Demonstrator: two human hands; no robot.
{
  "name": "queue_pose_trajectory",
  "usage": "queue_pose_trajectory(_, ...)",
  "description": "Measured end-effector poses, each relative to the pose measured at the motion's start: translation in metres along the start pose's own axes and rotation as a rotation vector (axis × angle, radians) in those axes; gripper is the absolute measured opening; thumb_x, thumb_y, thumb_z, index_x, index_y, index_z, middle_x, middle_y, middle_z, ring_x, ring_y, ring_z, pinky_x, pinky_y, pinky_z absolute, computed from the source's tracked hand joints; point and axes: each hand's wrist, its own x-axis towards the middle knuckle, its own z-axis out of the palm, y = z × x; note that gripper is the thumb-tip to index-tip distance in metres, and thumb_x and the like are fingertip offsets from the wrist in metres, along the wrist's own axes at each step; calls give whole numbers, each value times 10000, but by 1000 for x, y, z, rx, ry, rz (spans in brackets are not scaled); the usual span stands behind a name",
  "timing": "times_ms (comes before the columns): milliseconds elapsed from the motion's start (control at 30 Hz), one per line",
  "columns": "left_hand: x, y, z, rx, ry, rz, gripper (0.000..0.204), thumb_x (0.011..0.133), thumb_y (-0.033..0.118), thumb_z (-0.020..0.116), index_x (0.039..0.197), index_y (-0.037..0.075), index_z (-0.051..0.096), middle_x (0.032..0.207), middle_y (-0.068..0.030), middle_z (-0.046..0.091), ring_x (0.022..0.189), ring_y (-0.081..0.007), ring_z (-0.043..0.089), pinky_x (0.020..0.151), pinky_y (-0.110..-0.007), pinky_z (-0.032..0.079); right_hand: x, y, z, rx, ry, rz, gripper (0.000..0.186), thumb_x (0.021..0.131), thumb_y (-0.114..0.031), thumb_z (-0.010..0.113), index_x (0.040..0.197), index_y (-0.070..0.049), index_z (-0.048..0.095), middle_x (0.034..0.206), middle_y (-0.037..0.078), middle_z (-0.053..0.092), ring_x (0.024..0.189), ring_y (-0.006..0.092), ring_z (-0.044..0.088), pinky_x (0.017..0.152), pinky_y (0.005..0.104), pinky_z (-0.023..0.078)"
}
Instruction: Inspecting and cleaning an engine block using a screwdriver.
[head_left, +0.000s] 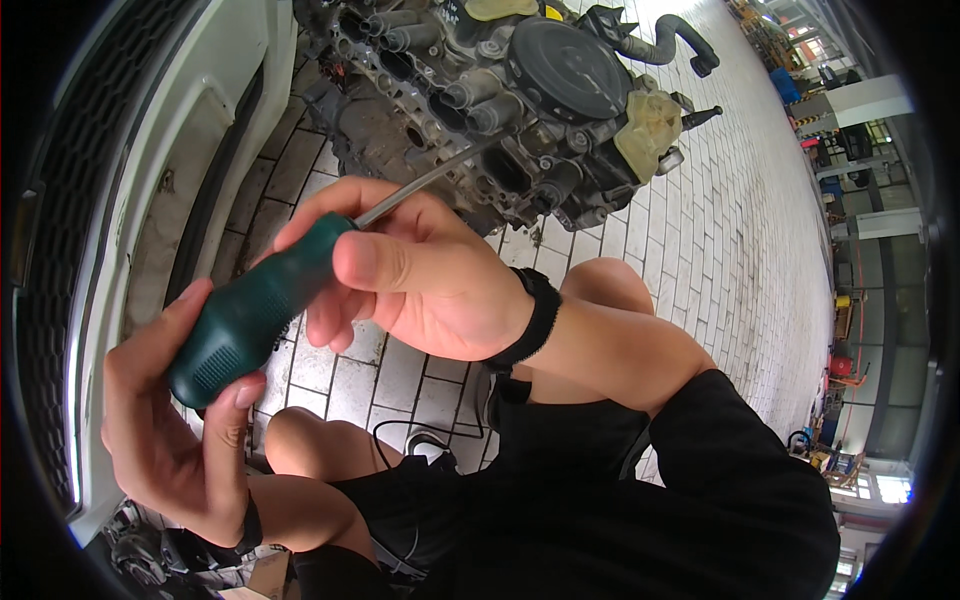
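Observation:
A screwdriver with a thick dark green handle is held up slantwise in front of me. My left hand grips the butt of the handle between thumb and fingers. Around the front of the handle, where the metal shaft begins, close the thumb and fingers of my right hand. The shaft runs up and right across the view of a car engine on the floor. Whether its tip touches the engine I cannot tell. Black cylindrical parts and a round black cover sit on the engine.
White car bodywork stands close on my left. Pale floor tiles stretch to the right, toward equipment along the far side. A black hose sticks out behind the engine. Dark parts and a cardboard piece lie at the lower left.

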Motion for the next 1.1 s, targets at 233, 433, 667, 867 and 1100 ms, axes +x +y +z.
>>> queue_pose_trajectory(233,-1,-4,-4,105,-35,-323,449,886,258,782,1160,-75,658,858,-113,665,739,-165,611,732,-274,484,0,-5,6,-31,16,-10,269,972,-67,697,1218,18,628,1251,180,667,828,197,726,775,332,601)
queue_pose_trajectory(433,6,7,13,3,123,-77,469,850,96,788,1240,-98,613,961,-149,700,782,-174,646,765,-286,516,0,-1,-1,-94,76,9,304,969,-165,737,1191,18,639,1051,138,723,789,198,724,762,332,601)
queue_pose_trajectory(667,1,4,0,-52,-4,-39,486,851,62,791,1259,-115,594,1060,-227,720,881,-222,708,836,-310,546,-2,-2,-1,-102,60,-12,315,1018,-160,658,1274,10,588,1253,231,670,758,169,720,649,283,577)
queue_pose_trajectory(867,-2,-1,-5,127,-69,-317,589,849,399,812,1212,-43,671,820,-135,689,763,-158,624,710,-261,459,-2,-1,-1,-136,-7,-4,296,1015,-102,639,1285,6,586,1307,257,637,755,161,719,658,284,583)
queue_pose_trajectory(1100,1,1,-1,-26,19,5,531,822,29,813,1278,-122,588,1095,-221,719,926,-265,722,870,-337,550,-4,1,-5,-116,65,32,325,999,-191,697,1228,22,605,1103,185,707,778,192,728,673,312,569)
